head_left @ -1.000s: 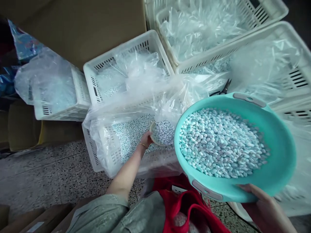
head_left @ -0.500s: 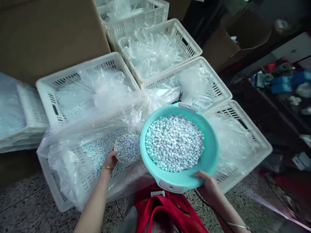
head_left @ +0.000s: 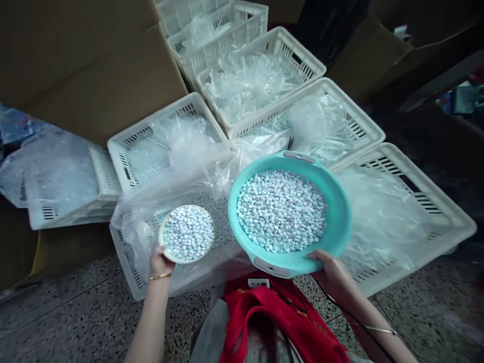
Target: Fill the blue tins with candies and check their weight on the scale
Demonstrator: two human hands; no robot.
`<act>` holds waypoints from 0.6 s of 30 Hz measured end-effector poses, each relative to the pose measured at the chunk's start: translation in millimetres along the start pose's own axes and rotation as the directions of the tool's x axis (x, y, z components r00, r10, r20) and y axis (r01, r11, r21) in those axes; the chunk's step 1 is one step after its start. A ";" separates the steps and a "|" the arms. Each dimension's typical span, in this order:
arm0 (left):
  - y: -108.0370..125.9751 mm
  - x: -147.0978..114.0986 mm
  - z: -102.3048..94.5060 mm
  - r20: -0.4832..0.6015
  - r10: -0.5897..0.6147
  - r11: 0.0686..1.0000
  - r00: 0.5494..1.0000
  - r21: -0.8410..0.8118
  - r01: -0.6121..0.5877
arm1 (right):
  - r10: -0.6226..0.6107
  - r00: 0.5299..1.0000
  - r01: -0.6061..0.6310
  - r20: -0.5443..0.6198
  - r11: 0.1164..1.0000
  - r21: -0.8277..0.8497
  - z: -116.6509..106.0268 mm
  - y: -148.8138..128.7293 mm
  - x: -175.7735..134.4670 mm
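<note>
My left hand [head_left: 162, 263] grips the near-left rim of a small round bowl [head_left: 162, 237] heaped with small pale pebble-like pieces [head_left: 189, 233]. The bowl is held above a bag-lined white crate [head_left: 130, 272] that holds more of these pieces. To its right, my right hand [head_left: 329, 267] clasps the near-right rim of a turquoise basin [head_left: 342, 222], thumb on top and the other fingers hidden beneath. A broad layer of the same pale pieces [head_left: 283, 212] fills the basin's bottom. Behind the basin, the dark tip of a pointed tool [head_left: 290, 143] pokes up.
White plastic crates with clear bags stand around: one back left [head_left: 113, 146], one at centre back [head_left: 321, 68], one at right [head_left: 469, 227]. A large cardboard box [head_left: 98, 75] rises at the back left. Speckled floor [head_left: 91, 312] shows in front.
The small bowl has risen out of the lined crate, heaped full, in my left hand. My right hand still holds the basin. The camera view has shifted.
</note>
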State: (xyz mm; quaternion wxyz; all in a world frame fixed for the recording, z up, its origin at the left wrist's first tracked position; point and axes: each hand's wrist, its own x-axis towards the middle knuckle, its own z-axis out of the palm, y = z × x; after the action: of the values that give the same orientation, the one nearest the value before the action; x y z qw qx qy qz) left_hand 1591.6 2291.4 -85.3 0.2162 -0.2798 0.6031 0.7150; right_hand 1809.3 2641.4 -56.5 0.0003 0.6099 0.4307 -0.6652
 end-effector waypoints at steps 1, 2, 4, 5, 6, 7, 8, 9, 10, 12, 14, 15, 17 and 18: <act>14.6 -9.9 4.6 -0.001 0.037 0.999 0.999 0.018 -0.037 | 0.018 1.000 -0.018 -0.002 1.000 0.022 1.8 -1.3 -0.6; 28.7 -19.3 11.7 0.010 0.074 0.997 0.997 0.035 -0.074 | 0.039 0.999 -0.039 -0.003 0.998 0.057 3.9 -3.0 -1.3; 53.7 -35.9 33.7 0.065 0.142 0.987 0.988 0.065 -0.146 | 0.071 0.997 -0.071 0.005 0.989 0.131 7.9 -6.7 -2.3; 63.6 -43.0 48.0 0.105 0.174 0.980 0.979 0.078 -0.182 | 0.082 0.997 -0.083 0.012 0.983 0.164 9.5 -8.4 -2.7; 71.3 -49.1 64.1 0.151 0.200 0.972 0.968 0.091 -0.216 | 0.091 0.996 -0.093 0.022 0.977 0.194 10.8 -9.8 -2.9; 76.7 -54.1 81.4 0.204 0.218 0.964 0.954 0.108 -0.243 | 0.093 0.995 -0.098 0.033 0.971 0.219 11.9 -11.0 -3.2; 79.9 -57.7 99.4 0.263 0.220 0.956 0.939 0.132 -0.261 | 0.090 0.995 -0.098 0.045 0.966 0.238 12.7 -11.9 -3.4; 81.3 -60.1 117.7 0.327 0.212 0.947 0.921 0.165 -0.276 | 0.084 0.995 -0.096 0.058 0.963 0.250 13.3 -12.6 -3.7; 81.4 -61.4 135.7 0.393 0.200 0.932 0.898 0.208 -0.298 | 0.079 0.994 -0.095 0.071 0.962 0.255 13.9 -13.1 -3.8; 79.8 -62.3 170.0 0.505 0.205 0.859 0.838 0.318 -0.402 | 0.074 0.993 -0.094 0.088 0.964 0.250 14.8 -13.6 -3.8; 79.1 -64.4 200.3 0.591 0.268 0.685 0.761 0.438 -0.582 | 0.077 0.993 -0.098 0.094 0.965 0.245 15.5 -13.9 -3.0; 79.7 -66.8 213.6 0.635 0.308 0.557 0.708 0.483 -0.675 | 0.075 0.993 -0.097 0.094 0.963 0.250 15.9 -13.9 -2.4; 82.8 -74.8 236.0 0.738 0.354 0.268 0.575 0.509 -0.818 | 0.067 0.993 -0.092 0.099 0.957 0.275 16.5 -14.0 -1.2; 84.7 -79.9 244.9 0.792 0.355 0.127 0.497 0.485 -0.865 | 0.064 0.993 -0.091 0.102 0.954 0.287 16.8 -14.2 -0.7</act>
State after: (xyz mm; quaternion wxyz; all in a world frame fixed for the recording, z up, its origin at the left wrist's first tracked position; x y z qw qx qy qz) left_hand 1562.6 2519.4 58.8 0.1377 0.3534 0.8489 0.3681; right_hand 1788.4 2640.3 -49.7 -0.0436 0.5888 0.3035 -0.7478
